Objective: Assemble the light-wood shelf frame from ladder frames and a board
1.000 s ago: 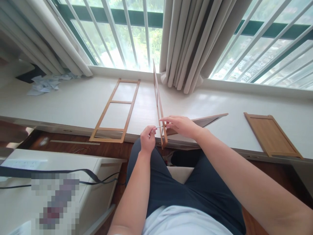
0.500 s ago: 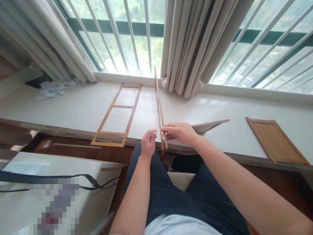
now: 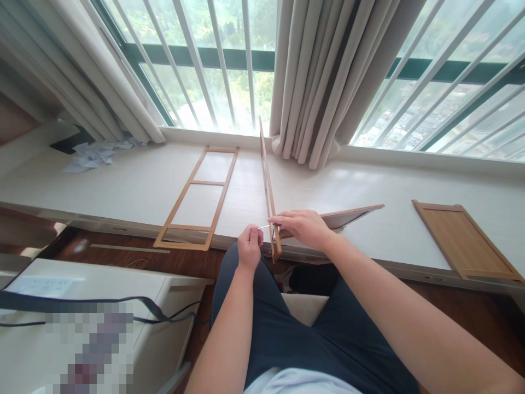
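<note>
Driving a fastener into the upright frame

Your left hand point(image 3: 249, 247) pinches a thin metal key point(image 3: 263, 226) — your right hand point(image 3: 302, 227) grips the upright wooden frame point(image 3: 268, 189) just beside it; keep the key square.

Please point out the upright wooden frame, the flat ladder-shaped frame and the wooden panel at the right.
upright wooden frame point(image 3: 266, 178): head view, on its upper rail.
flat ladder-shaped frame point(image 3: 179, 205): head view, on its left side rail.
wooden panel point(image 3: 463, 238): head view, on its flat middle.

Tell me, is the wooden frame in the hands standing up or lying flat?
Standing on edge: the frame shows only its thin side, steadied by the right hand.
</note>
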{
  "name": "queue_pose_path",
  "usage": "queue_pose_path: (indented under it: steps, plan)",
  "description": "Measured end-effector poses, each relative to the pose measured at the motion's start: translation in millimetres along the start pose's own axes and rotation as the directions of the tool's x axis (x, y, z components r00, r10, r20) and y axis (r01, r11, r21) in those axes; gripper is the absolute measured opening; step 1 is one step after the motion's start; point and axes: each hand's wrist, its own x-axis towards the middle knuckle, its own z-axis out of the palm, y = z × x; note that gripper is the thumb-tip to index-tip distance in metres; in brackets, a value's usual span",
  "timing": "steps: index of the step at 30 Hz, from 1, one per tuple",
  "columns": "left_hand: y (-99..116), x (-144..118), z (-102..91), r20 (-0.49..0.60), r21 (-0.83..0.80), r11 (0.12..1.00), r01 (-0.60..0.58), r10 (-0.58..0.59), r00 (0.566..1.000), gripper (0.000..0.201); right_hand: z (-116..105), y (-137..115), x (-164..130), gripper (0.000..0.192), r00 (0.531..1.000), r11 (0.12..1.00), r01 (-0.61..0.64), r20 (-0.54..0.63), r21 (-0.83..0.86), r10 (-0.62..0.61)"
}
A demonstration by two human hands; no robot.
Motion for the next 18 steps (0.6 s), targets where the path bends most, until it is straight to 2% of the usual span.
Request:
queue_pose_path:
  steps: [4, 11, 18]
  plan:
    - [-1.5, -0.5, 5.1, -0.019, -0.144, 0.984, 0.1, -0.103, 0.994, 0.049, -0.4, -0.7, -0.4, 0.045, 1.0, 1.0, 0.006, -0.006, 0.003, -0.006]
    - [-0.2, 0.9, 12.0, 0.0, -0.365, 0.918, 0.157, -0.169, 0.986, 0.049, 1.7, 0.0, -0.8, 0.048, 1.0, 1.0, 0.013, -0.012, -0.002, -0.013]
    - [3.9, 2.3, 11.3, 0.045, -0.334, 0.925, 0.181, -0.176, 0.983, 0.049, 2.4, 0.4, -0.9, 0.046, 1.0, 1.0, 0.017, -0.015, -0.014, -0.017]
